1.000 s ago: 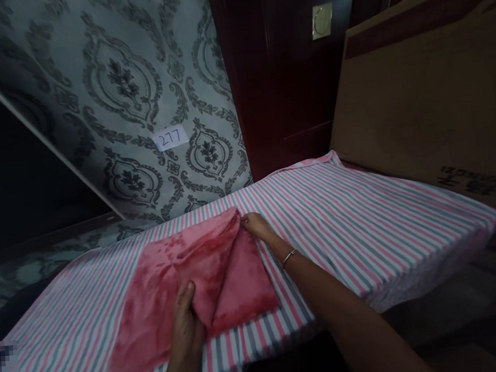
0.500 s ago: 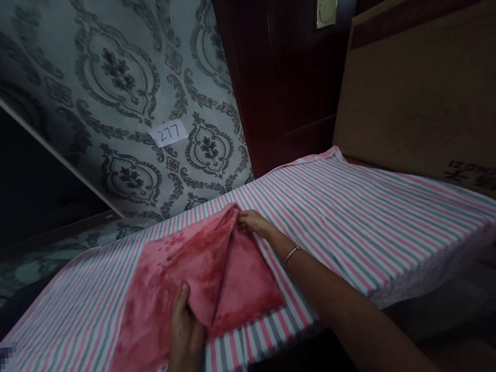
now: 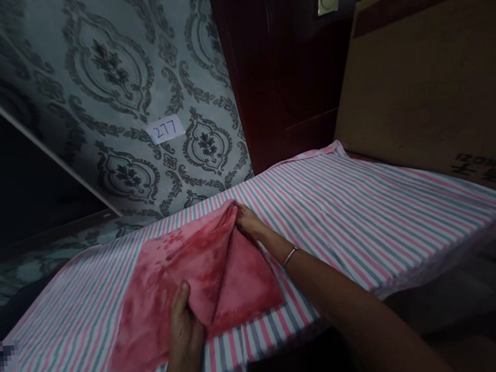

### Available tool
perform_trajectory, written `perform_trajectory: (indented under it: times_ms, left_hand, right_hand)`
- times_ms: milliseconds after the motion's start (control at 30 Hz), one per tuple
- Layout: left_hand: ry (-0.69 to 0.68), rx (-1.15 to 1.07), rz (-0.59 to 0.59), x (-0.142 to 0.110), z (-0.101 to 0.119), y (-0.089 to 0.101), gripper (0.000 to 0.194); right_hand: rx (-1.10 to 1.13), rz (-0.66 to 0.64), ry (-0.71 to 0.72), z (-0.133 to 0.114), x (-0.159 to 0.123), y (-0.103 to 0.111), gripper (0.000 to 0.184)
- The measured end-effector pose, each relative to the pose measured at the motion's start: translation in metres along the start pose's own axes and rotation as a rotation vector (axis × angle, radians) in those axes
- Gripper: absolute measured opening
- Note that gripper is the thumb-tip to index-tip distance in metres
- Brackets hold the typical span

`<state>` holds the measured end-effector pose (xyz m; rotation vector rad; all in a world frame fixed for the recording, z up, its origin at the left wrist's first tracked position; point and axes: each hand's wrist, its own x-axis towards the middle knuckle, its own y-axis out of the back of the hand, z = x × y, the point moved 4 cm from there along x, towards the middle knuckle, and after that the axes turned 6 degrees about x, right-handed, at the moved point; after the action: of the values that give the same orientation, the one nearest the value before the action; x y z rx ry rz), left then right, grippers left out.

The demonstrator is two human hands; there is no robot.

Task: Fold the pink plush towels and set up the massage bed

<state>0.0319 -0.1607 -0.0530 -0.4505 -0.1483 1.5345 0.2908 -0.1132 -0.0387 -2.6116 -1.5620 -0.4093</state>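
Note:
A pink-red plush cloth (image 3: 149, 289), folded in layers, lies on a striped sheet (image 3: 317, 204). One layer is turned over diagonally, so a slanting fold runs from its top corner to the near edge. At the near edge my left hand (image 3: 184, 321) grips the cloth, thumb on top and the other fingers hidden beneath it. My right hand (image 3: 249, 222), with a thin bracelet at the wrist, is closed on the cloth's far top corner; its fingertips are partly hidden by the fold.
A large cardboard box (image 3: 419, 83) stands at the right beyond the sheet. Behind are a dark red door (image 3: 286, 64) and a patterned wall (image 3: 139, 91) bearing a paper label (image 3: 165, 128) marked 277. A dark panel (image 3: 17, 168) leans at the left.
My right hand has shifted slightly at the far corner of the cloth. My left hand keeps its hold. The camera view has tilted a little.

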Motion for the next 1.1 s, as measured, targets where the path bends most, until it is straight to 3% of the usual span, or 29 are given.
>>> perform_trajectory:
  times_ms: [233, 367, 500, 700, 933, 1100]
  left_hand:
    - [-0.025, 0.031, -0.019, -0.007, 0.001, -0.012, 0.034]
    - [-0.026, 0.006, -0.023, -0.005, 0.001, -0.010, 0.030]
    - [-0.031, -0.001, -0.048, -0.003, 0.000, -0.008, 0.027]
    - [-0.037, -0.030, -0.078, -0.002, -0.002, -0.010, 0.029]
    - [-0.072, -0.006, -0.123, 0.000, -0.002, -0.008, 0.031]
    - [-0.072, 0.000, -0.155, -0.001, -0.002, -0.011, 0.031]
  right_hand:
    - [-0.214, 0.067, -0.055, -0.006, -0.009, 0.015, 0.054]
    - [-0.372, 0.070, -0.134, -0.015, -0.024, 0.029, 0.032]
    - [-0.479, 0.013, -0.142, -0.024, -0.059, 0.037, 0.016]
    - [-0.559, -0.060, -0.140, -0.030, -0.100, 0.026, 0.023]
    - [-0.431, -0.072, -0.185, -0.028, -0.094, 0.006, 0.017]
    - [-0.383, -0.070, -0.263, -0.019, -0.098, 0.013, 0.023]
